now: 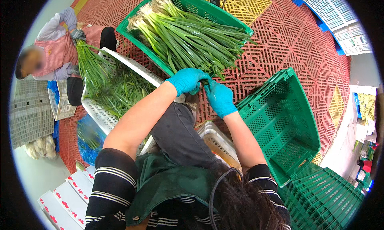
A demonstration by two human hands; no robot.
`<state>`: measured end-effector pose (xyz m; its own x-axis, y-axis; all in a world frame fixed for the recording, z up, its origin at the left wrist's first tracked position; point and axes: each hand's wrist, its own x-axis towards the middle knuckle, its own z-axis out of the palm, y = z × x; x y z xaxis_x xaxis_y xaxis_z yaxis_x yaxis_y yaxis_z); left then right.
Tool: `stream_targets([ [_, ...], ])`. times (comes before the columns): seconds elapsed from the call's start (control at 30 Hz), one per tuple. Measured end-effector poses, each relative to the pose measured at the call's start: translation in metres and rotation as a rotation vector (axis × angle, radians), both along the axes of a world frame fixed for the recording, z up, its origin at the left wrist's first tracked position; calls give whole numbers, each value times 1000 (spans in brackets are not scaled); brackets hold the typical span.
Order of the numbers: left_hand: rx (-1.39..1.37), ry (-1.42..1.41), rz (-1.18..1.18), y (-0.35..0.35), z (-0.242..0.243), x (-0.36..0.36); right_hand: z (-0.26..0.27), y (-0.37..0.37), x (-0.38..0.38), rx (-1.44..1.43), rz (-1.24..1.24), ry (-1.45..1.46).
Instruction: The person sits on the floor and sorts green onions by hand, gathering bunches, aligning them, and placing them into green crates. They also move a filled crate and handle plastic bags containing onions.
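Both my hands wear teal rubber gloves and meet at the near side of a green plastic crate (144, 54). My left hand (187, 81) is curled with its fingers bent inward. Touching it, my right hand (220, 96) has its fingertips pinched together. A bit of dark green leaf shows between the fingertips; most of it is hidden by the gloves. In the crate, bunches of green onions (186, 38) lie with their roots to the far left. Their leaf ends hang over the crate's right and near sides, close to my hands.
A white perforated crate (132, 63) of loose green leaves stands at left. Beyond it, a seated co-worker (54, 50) grips a leafy bunch (93, 65). A green crate (282, 122) lies tilted at right, near stacked green crates (327, 194). White cartons (66, 197) sit lower left.
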<state>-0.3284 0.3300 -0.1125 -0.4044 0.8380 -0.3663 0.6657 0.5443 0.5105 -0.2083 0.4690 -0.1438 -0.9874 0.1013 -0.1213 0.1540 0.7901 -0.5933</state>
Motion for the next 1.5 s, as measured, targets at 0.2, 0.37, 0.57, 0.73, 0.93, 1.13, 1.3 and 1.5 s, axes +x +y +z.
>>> stream_targets([
  [0.2, 63, -264, 256, 4, -2, -2, -22, -28, 3, -915, -432, 187],
  [0.37, 222, -454, 432, 5, 10, 0, -22, -47, -8, -1307, -605, 347],
  [0.57, 393, -378, 433, 2, -2, -4, -12, -51, -15, -1192, -630, 371],
  [0.73, 184, -7, 93, -4, -31, -14, 32, -36, -11, -704, -217, 555],
  [0.93, 412, -384, 520, 12, -11, 12, 136, -57, -75, -967, -100, 694],
  [1.13, 68, -168, 175, -22, 38, 10, 179, -149, -120, -334, 446, 390],
  [1.3, 34, 58, 336, -42, 59, -21, 138, -78, -99, -795, -22, 611],
  [1.5, 435, 497, 141, 54, 28, -51, 74, -9, -14, -734, -141, 431],
])
